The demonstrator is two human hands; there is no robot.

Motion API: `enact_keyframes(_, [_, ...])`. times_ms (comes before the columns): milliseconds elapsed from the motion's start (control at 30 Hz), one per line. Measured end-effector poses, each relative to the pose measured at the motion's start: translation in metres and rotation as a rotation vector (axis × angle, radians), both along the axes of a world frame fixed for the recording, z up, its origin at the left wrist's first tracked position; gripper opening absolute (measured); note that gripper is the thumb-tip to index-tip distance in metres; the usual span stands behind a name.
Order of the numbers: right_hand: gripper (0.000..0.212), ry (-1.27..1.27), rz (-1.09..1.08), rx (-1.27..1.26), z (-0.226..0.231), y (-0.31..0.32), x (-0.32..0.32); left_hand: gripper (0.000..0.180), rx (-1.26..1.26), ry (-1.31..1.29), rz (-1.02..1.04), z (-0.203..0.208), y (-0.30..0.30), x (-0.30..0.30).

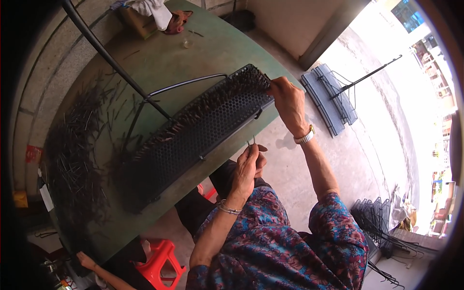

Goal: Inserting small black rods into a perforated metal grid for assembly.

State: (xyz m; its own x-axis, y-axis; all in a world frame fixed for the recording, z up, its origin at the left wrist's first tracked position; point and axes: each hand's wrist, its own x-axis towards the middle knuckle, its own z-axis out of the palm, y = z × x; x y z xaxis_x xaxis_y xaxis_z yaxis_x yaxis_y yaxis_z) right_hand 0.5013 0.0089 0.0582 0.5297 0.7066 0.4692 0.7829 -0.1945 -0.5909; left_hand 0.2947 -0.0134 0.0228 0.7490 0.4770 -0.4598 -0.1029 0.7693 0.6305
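A long black perforated panel (193,137) lies slantwise on the green table, its holes laid out in rows. Dark brown tufts (208,106) stand up from its far side, running to the right end. At that right end my right hand (289,101) has its fingers pinched together against the tufts; what is between them is hidden. Below the panel's near edge, my left hand (249,166) is closed, with two thin greyish tips (251,140) poking up from its fingers. A loose heap of thin dark strips (79,159) covers the table's left side.
A black pole (104,53) with wire braces (186,83) rises from the panel. A similar framed panel (331,99) lies on the floor at right, and several black frames (374,217) stack lower right. A red stool (162,266) and another person's hand (87,261) are lower left.
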Motion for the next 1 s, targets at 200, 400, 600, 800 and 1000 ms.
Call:
enact_keyframes(200, [0.014,0.092,0.009,-0.082,0.012,0.010,0.008,0.032,-0.013,-0.030,0.013,0.001,0.000,-0.001])
enact_keyframes(400, [0.016,0.258,0.070,-0.039,0.013,0.018,0.014,0.031,-0.015,-0.052,-0.007,0.004,0.000,-0.003])
enact_keyframes(600, [0.013,-0.198,0.011,-0.061,-0.013,0.021,0.013,0.030,0.009,-0.040,-0.026,0.002,-0.003,-0.003])
enact_keyframes(800, [0.014,-0.373,-0.050,0.001,-0.021,0.016,0.006,0.030,0.020,-0.050,-0.026,0.002,-0.002,-0.005])
enact_keyframes(1000, [0.015,-0.369,-0.102,-0.033,-0.017,0.015,0.002,0.031,0.033,-0.053,-0.006,0.008,-0.003,-0.004])
